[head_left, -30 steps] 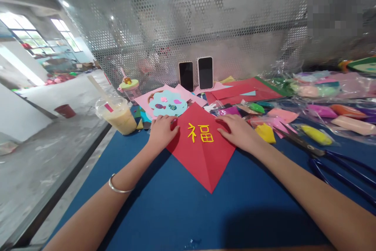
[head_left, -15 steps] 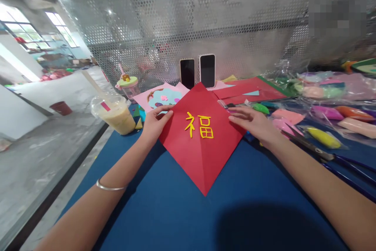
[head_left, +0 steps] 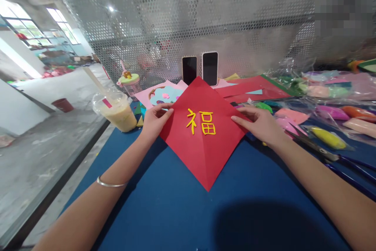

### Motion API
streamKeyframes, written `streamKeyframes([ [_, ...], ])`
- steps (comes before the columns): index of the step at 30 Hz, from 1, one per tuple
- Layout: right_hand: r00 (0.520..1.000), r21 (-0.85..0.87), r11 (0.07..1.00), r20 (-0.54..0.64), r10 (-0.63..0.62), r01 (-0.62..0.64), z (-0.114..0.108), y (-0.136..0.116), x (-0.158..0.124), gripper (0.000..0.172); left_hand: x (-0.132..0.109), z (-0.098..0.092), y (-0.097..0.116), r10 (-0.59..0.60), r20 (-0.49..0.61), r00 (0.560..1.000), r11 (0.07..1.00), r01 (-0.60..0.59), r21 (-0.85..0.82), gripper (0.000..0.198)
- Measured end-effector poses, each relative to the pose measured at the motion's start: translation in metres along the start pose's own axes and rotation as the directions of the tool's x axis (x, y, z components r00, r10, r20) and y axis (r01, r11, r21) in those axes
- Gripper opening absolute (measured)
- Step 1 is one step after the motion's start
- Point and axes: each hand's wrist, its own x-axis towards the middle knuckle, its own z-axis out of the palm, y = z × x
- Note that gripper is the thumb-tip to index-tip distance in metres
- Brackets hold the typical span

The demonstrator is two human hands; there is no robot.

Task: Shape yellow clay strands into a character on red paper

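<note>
A square of red paper (head_left: pixel 195 153), turned so a corner points toward me, is held up over the blue table (head_left: pixel 158 212). Yellow strokes on its middle form a Chinese character (head_left: pixel 201 122), and a faint crease runs down to the lower corner. My left hand (head_left: pixel 155 121) pinches the left corner, thumb in front and fingers partly behind. At the right corner, my right hand (head_left: pixel 258 123) grips the sheet the same way; some of its fingertips are hidden behind the paper.
Two phones (head_left: pixel 210 69) lean against the perforated metal panel (head_left: pixel 249 16). A drink cup (head_left: pixel 119 114) and a lidded cup (head_left: pixel 131 82) stand left. Red paper strips (head_left: pixel 264 88), a decorated card (head_left: pixel 164 93), bagged clay (head_left: pixel 327 137) and scissors (head_left: pixel 323 153) lie around.
The view has shifted slightly, with the paper's bottom corner a little higher in the picture. My right hand's fingers have closed around the right corner; the left hand keeps its hold.
</note>
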Motion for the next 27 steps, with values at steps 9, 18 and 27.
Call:
streamKeyframes([
  [9, 0.977, -0.289, 0.957, 0.21, 0.032, 0.03, -0.006, -0.012, -0.005, 0.021, -0.026, 0.007, 0.018, 0.278, 0.11, 0.954, 0.743, -0.286, 0.605, 0.012],
  [18, 0.958, -0.313, 0.949, 0.28, 0.063, 0.029, -0.008, -0.015, -0.007, 0.024, -0.067, 0.023, 0.037, 0.08, 0.342, 0.936, 0.613, -0.316, 0.724, 0.017],
  [27, 0.955, -0.215, 0.974, 0.295, -0.005, 0.072, -0.006, -0.006, -0.006, 0.023, -0.065, 0.031, 0.031, 0.057, 0.314, 0.948, 0.627, -0.278, 0.728, 0.015],
])
